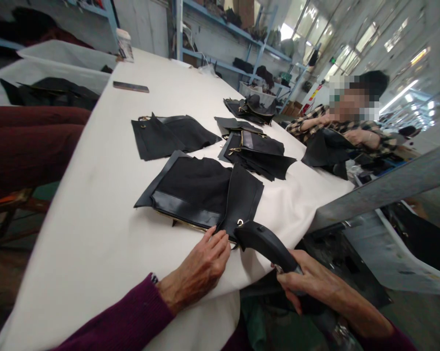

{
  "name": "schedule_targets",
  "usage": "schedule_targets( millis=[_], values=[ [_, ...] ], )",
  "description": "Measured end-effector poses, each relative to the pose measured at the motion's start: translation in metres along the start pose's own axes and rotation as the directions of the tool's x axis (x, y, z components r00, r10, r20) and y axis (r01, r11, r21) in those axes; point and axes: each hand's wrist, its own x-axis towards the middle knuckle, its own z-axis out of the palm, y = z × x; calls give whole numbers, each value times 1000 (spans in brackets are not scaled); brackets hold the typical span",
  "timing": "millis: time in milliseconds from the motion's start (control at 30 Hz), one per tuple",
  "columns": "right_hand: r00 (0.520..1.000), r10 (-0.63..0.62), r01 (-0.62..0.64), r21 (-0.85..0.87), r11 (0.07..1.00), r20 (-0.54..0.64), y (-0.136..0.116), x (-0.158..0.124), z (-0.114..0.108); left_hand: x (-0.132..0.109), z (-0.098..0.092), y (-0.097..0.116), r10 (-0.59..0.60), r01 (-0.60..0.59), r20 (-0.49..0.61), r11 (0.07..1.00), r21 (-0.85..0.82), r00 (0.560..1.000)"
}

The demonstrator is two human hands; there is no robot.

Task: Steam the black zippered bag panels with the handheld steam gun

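Note:
A black bag piece [194,185] with a shiny strip and a gold zipper lies on the white table, with more black panels stacked at its right end. My left hand [203,261] rests its outstretched fingertips on the near edge of this piece, beside the zipper end. In my right hand [308,280] is a black curved handheld tool [269,243], fingers wrapped round its handle. The tool's broad head meets the panels' near right corner in view, close to a small metal ring [239,223]; whether it touches them I cannot tell.
More black bag pieces [172,134] and a zippered stack [256,146] lie farther up the white table [88,209]. A phone [130,87] and a cup [124,45] are at its left side. Across the table, a person [373,136] handles black material. A metal beam [388,190] runs along the right.

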Motion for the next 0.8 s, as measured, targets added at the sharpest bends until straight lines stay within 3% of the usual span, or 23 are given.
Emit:
schedule_targets(
  millis=[200,300,400,533,667,800],
  values=[
    [986,16,-18,-9,1000,-168,0,-6,-14,-1,5,2,-4,4,-22,1000,-18,1000],
    [978,20,-19,5,1000,-206,-8,-12,-15,0,3,5,-23,18,-90,998,-55,996],
    [984,27,-28,-1,1000,-175,-15,-14,-9,3,-11,-3,-78,59,-184,993,-105,980],
    [991,-7,-2,-67,998,-136,-19,-16,6,20,-46,-41,-161,146,-230,986,-82,960],
    [993,3,-11,-69,998,-121,-19,-28,19,51,-62,-83,16,-15,-80,1000,10,997],
    [976,25,-56,-139,989,-215,-15,-50,26,77,-47,-99,214,-214,34,977,10,976]
  ],
)
